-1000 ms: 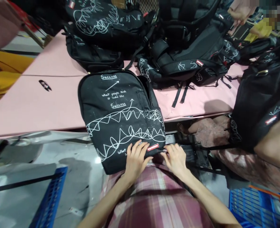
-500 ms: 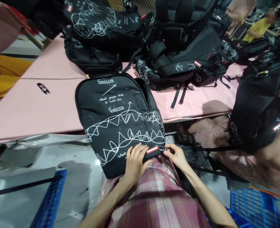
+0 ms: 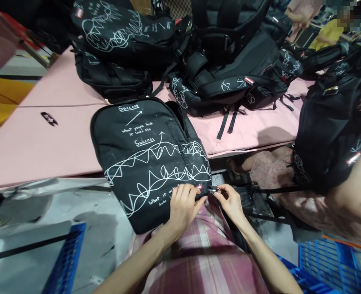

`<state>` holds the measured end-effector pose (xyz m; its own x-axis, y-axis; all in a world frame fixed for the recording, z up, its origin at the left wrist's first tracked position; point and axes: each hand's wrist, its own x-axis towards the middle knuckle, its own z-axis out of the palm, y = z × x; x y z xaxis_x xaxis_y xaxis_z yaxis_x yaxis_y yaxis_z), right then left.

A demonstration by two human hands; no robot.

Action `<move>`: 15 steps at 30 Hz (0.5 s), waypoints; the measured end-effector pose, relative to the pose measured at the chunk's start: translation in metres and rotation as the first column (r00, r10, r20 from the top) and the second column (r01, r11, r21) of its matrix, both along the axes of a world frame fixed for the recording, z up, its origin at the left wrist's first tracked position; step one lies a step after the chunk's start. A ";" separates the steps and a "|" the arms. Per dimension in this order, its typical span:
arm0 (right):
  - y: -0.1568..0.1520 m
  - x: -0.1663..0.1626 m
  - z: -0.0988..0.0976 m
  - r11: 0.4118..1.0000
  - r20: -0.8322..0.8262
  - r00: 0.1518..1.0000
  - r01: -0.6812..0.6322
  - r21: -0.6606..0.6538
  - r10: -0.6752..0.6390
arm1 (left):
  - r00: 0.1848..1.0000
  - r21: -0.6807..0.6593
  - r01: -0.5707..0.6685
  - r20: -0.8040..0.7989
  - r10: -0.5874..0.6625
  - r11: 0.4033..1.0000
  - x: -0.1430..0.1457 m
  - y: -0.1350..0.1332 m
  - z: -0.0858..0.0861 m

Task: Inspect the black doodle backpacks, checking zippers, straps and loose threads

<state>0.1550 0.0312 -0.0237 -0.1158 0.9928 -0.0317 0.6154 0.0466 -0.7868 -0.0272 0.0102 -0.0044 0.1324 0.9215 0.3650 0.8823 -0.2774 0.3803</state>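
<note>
Black canvas with white scribbles and the word "Success" twice: that is the backpack (image 3: 149, 159) under my hands. It lies face up, its top on the pink table (image 3: 45, 143) beyond my fingers, its bottom hanging off the edge onto my plaid lap. I cannot see inside it.

My left hand (image 3: 182, 208) sits palm down on the bag's bottom corner, wrist bent and fingers curled, gripping the fabric just at the red tag (image 3: 198, 187). My right hand (image 3: 231, 202), just beside it, pinches the zip pull (image 3: 213, 189) between thumb and forefinger, the other fingers folded loosely. Both forearms run in from below and the fingertips nearly meet at the tag.

Below my left elbow stands a blue crate (image 3: 67, 257), and by my right forearm another crate (image 3: 330, 261); I cannot tell what they hold. Past my fingers a pile of bags (image 3: 223, 73) covers the far table. Far to the left lie small snips (image 3: 49, 119). To the right of my right hand, another person's arm (image 3: 351, 188) is beside a dark bag (image 3: 327, 134).
</note>
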 end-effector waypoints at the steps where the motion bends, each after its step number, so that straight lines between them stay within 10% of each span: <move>1: -0.001 -0.001 0.001 0.999 0.034 0.999 -0.017 0.043 0.015 | 1.000 0.002 -0.005 -0.017 0.005 1.000 0.002 0.000 -0.001; 15: 0.002 -0.008 0.001 0.951 0.212 0.969 -0.180 0.252 0.127 | 0.984 -0.124 -0.095 0.141 0.112 0.988 0.013 -0.001 -0.008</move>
